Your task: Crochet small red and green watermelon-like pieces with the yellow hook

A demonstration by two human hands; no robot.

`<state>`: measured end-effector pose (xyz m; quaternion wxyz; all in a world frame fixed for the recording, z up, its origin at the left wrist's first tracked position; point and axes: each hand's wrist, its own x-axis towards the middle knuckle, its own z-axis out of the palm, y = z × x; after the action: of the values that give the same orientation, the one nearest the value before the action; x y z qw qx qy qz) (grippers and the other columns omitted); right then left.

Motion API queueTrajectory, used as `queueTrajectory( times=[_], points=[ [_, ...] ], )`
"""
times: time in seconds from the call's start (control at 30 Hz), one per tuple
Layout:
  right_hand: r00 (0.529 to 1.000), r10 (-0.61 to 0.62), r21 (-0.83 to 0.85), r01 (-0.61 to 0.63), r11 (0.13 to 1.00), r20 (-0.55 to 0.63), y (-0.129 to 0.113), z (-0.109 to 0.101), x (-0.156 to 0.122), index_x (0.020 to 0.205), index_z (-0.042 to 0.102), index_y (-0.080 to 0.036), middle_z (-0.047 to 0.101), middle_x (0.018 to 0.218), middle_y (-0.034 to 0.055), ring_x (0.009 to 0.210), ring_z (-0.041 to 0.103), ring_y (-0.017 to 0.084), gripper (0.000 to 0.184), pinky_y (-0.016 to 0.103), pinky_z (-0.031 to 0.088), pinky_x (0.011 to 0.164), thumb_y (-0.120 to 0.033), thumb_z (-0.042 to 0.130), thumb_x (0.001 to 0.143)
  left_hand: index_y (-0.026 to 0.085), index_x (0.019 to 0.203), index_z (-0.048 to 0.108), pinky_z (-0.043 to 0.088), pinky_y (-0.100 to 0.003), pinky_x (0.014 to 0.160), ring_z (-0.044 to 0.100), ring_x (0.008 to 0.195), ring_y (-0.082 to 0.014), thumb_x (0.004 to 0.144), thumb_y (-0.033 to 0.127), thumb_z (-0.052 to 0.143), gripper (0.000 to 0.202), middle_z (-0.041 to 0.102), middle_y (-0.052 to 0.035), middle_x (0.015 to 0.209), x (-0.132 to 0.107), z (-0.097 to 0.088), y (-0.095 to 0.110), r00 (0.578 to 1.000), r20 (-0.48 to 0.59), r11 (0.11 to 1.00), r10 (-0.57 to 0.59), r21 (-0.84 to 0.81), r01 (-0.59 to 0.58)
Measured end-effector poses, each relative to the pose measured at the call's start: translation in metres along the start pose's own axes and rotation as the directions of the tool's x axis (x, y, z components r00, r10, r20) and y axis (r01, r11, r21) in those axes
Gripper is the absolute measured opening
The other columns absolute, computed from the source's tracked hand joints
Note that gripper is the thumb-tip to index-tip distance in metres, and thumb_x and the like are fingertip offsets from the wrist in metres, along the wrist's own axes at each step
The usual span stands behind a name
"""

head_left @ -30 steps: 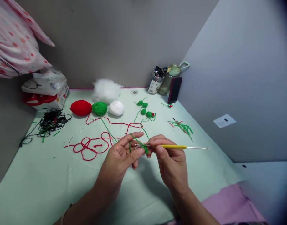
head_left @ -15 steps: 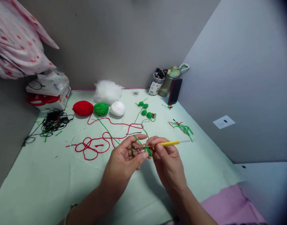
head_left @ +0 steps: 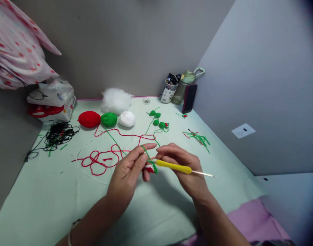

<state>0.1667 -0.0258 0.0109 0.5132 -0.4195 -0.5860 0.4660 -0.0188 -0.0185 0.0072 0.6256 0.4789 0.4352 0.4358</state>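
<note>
Between thumb and fingers, my left hand pinches a small crocheted piece in red, white and green. Green yarn runs over its raised index finger. My right hand grips a crochet hook by its yellow handle. One end of the hook meets the green edge of the piece; the other metal end points out to the right. The exact loop on the hook is too small to make out. Beyond the hands lie a red yarn ball, a green yarn ball and a white yarn ball.
Loose red yarn loops across the table left of my hands. Black yarn lies tangled farther left. White stuffing, small green crocheted balls, green scraps, a pen cup, a bottle and a phone stand or lie beyond.
The crocheted piece has turned, showing more of its red and white face. The hook's handle has swung so its outer end points lower right. My left thumb has moved up.
</note>
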Motion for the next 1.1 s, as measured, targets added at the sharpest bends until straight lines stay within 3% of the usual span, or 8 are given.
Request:
queueTrajectory(
  times=[0.17, 0.3, 0.5, 0.6, 0.73, 0.9, 1.1],
  points=[
    [0.997, -0.002, -0.029, 0.004, 1.000, 0.081, -0.003, 0.000, 0.014, 0.094, 0.082, -0.024, 0.072, 0.085, 0.0023, 0.076, 0.067, 0.014, 0.009, 0.028, 0.056, 0.069, -0.030, 0.076, 0.095, 0.022, 0.132, 0.076, 0.049, -0.027, 0.067, 0.061, 0.059, -0.0154, 0.104, 0.036, 0.057, 0.037, 0.064, 0.0028, 0.063, 0.001, -0.002, 0.002, 0.998, 0.000, 0.984, 0.068, 0.162, -0.067],
    [0.987, 0.069, 0.026, -0.074, 0.997, 0.146, -0.005, 0.002, 0.022, 0.081, 0.077, -0.020, 0.067, 0.074, 0.0002, 0.067, 0.060, 0.013, 0.020, 0.027, 0.052, 0.061, -0.037, 0.081, 0.091, 0.022, 0.133, 0.075, 0.050, -0.026, 0.066, 0.061, 0.058, -0.0157, 0.103, 0.038, 0.058, 0.038, 0.061, 0.0036, 0.060, 0.006, -0.006, -0.001, 0.998, 0.000, 0.972, 0.060, 0.230, -0.058],
    [0.934, 0.168, 0.178, -0.232, 0.956, 0.317, -0.003, 0.000, 0.028, 0.092, 0.077, -0.019, 0.071, 0.084, 0.0015, 0.074, 0.070, 0.014, 0.011, 0.029, 0.061, 0.071, -0.029, 0.073, 0.097, 0.022, 0.133, 0.075, 0.049, -0.025, 0.061, 0.058, 0.056, -0.0150, 0.104, 0.043, 0.056, 0.041, 0.060, 0.0031, 0.064, 0.012, -0.013, -0.012, 0.998, -0.034, 0.975, 0.059, 0.217, -0.051],
    [0.948, 0.144, 0.157, -0.194, 0.968, 0.282, 0.009, 0.004, 0.027, 0.091, 0.077, -0.021, 0.069, 0.091, 0.0017, 0.072, 0.069, 0.012, 0.009, 0.027, 0.062, 0.070, -0.029, 0.078, 0.093, 0.021, 0.133, 0.075, 0.049, -0.026, 0.062, 0.057, 0.056, -0.0151, 0.104, 0.041, 0.056, 0.040, 0.058, 0.0035, 0.061, 0.013, -0.012, -0.015, 0.992, -0.092, 0.970, 0.086, 0.237, -0.062],
    [0.972, 0.123, 0.157, -0.156, 0.975, 0.201, 0.027, 0.009, 0.025, 0.084, 0.077, -0.020, 0.065, 0.089, 0.0010, 0.066, 0.068, 0.010, 0.019, 0.024, 0.060, 0.062, -0.036, 0.088, 0.083, 0.021, 0.127, 0.079, 0.047, -0.026, 0.061, 0.056, 0.054, -0.0153, 0.103, 0.039, 0.057, 0.037, 0.058, 0.0037, 0.059, 0.014, -0.009, -0.019, 0.989, -0.138, 0.974, 0.060, 0.224, -0.027],
    [0.929, 0.242, 0.238, -0.311, 0.920, 0.279, 0.032, 0.006, 0.026, 0.081, 0.072, -0.017, 0.064, 0.079, 0.0000, 0.063, 0.066, 0.011, 0.026, 0.025, 0.058, 0.060, -0.040, 0.082, 0.089, 0.020, 0.128, 0.078, 0.043, -0.025, 0.056, 0.052, 0.052, -0.0145, 0.102, 0.046, 0.058, 0.042, 0.055, 0.0040, 0.057, 0.017, -0.010, -0.023, 0.998, -0.062, 0.985, -0.005, 0.169, 0.016],
    [0.930, 0.260, 0.242, -0.324, 0.915, 0.260, 0.028, 0.007, 0.025, 0.088, 0.072, -0.018, 0.069, 0.076, -0.0013, 0.066, 0.068, 0.012, 0.017, 0.024, 0.057, 0.064, -0.031, 0.083, 0.088, 0.020, 0.125, 0.080, 0.038, -0.024, 0.052, 0.045, 0.050, -0.0135, 0.101, 0.046, 0.059, 0.040, 0.050, 0.0049, 0.054, 0.015, -0.006, -0.018, 0.990, -0.142, 0.987, -0.023, 0.153, 0.045]
  ],
)
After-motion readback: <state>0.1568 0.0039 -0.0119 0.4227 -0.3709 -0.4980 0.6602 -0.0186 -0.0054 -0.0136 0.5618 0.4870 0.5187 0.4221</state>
